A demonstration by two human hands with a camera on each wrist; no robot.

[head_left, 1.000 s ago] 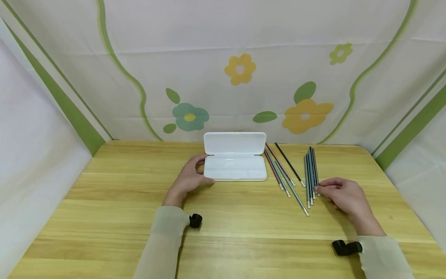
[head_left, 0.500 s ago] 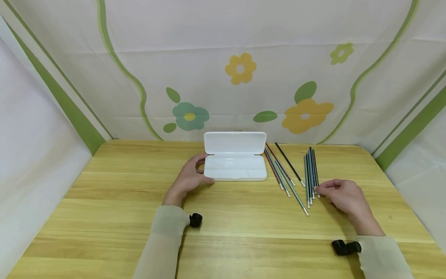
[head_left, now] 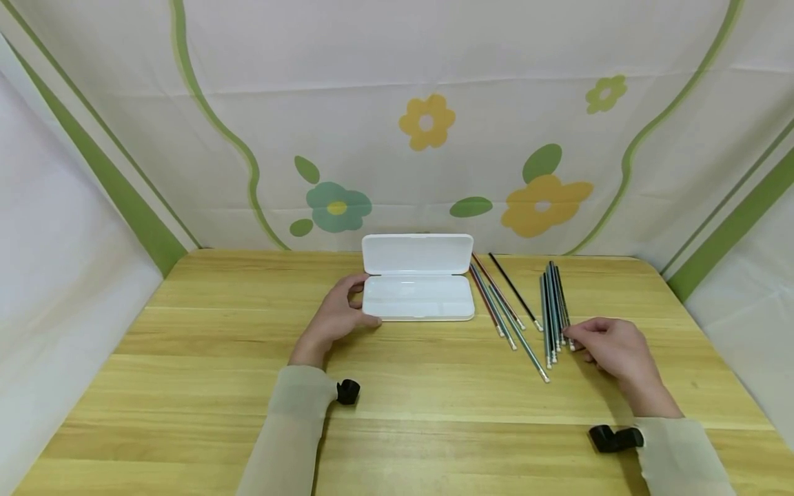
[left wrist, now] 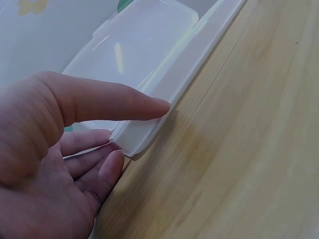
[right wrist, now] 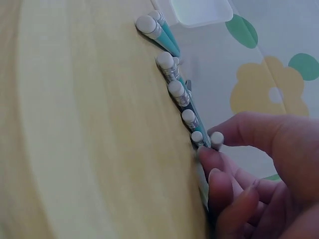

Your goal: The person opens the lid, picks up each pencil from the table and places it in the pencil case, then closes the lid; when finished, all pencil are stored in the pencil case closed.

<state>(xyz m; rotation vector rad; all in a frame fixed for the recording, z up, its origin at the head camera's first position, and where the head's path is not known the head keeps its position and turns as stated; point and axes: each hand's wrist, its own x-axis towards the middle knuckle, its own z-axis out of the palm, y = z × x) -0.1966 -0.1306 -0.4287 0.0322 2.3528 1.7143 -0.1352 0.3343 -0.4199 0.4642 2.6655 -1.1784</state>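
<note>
Counter (head_left: 434, 441): an open white case (head_left: 418, 300) is sitting beside loose pencils (head_left: 518, 334).
Left hand (head_left: 338, 320): fingers are gripping the case's left end.
Right hand (head_left: 611, 344): fingers are pinching one pencil (right wrist: 217, 140).
Change: its eraser end is now parting from the row (head_left: 551, 310), apparently singling it out.

The case (head_left: 418, 299) looks like smooth white plastic, glossy inside; the pencils (head_left: 549, 310) to its right have smooth barrels, silvery metal ferrules (right wrist: 172, 74) and matt white erasers (right wrist: 165, 60); the table (head_left: 434, 399) shows wood grain under a soft sheen; the far curtain (head_left: 322, 124) is matt, lightly creased cloth; the near sleeves (head_left: 282, 424), matt fabric.
</note>
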